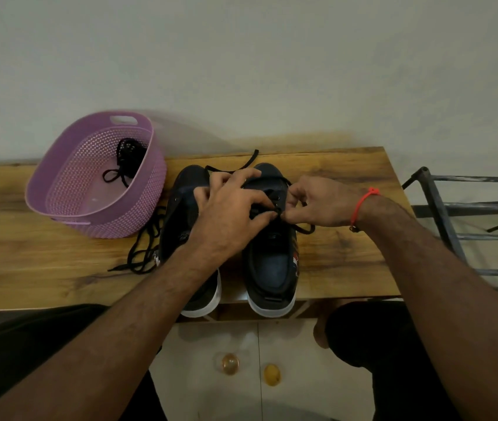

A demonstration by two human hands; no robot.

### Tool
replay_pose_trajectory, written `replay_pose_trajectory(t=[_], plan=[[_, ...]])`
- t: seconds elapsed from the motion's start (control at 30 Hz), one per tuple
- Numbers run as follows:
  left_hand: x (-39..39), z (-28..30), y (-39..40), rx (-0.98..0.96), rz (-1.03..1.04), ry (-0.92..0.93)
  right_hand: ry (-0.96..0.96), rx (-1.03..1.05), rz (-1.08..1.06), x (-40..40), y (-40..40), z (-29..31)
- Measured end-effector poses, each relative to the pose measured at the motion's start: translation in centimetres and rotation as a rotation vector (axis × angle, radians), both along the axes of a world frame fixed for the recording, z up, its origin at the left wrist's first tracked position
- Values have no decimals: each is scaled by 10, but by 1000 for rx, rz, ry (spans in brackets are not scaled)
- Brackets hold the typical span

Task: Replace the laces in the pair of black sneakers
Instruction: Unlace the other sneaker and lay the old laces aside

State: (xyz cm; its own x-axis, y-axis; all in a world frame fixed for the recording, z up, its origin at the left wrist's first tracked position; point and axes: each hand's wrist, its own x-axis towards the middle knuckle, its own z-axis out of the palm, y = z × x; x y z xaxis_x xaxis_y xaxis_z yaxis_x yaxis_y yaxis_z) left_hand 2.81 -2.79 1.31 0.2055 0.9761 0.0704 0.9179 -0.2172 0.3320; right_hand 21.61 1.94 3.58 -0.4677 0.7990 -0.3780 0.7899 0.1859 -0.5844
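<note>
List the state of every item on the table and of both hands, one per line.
Right sneaker: upright, partly laced, being worked on.
Left sneaker: upright, eyelets look bare.
Lace in the right sneaker: threaded, ends loose.
Loose lace: tangled on table.
Basket: upright, holding a bundled lace.
Left hand: on right sneaker.
Right hand: pinching lace.

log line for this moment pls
step: lacing right sneaker | left hand: steadies lace at eyelets | right hand: pinches lace | loose lace on table | basket: another lace
</note>
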Motion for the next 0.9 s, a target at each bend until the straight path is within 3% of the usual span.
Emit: replay_pose_trajectory(t=[0.1, 0.2, 0.3, 0.5, 0.67, 0.83, 0.9], plan=[[-1, 1, 4, 19, 29, -29, -13, 35, 18, 1, 1, 0], [-14, 8, 11, 123, 202, -51, 3, 50, 13, 2, 2, -2], [-32, 13, 19, 234, 297, 18, 18, 31, 7, 3, 2, -2], [-2, 2, 2, 13, -66, 84, 8, 13, 7, 2, 2, -2], [2, 1, 4, 58, -33, 72, -2, 12, 6, 3, 0, -3], [-21, 18, 17, 71, 399, -368, 25, -7, -7, 2, -2, -3], [-37, 21, 21, 153, 444, -266, 32, -12, -11, 1, -2, -3]])
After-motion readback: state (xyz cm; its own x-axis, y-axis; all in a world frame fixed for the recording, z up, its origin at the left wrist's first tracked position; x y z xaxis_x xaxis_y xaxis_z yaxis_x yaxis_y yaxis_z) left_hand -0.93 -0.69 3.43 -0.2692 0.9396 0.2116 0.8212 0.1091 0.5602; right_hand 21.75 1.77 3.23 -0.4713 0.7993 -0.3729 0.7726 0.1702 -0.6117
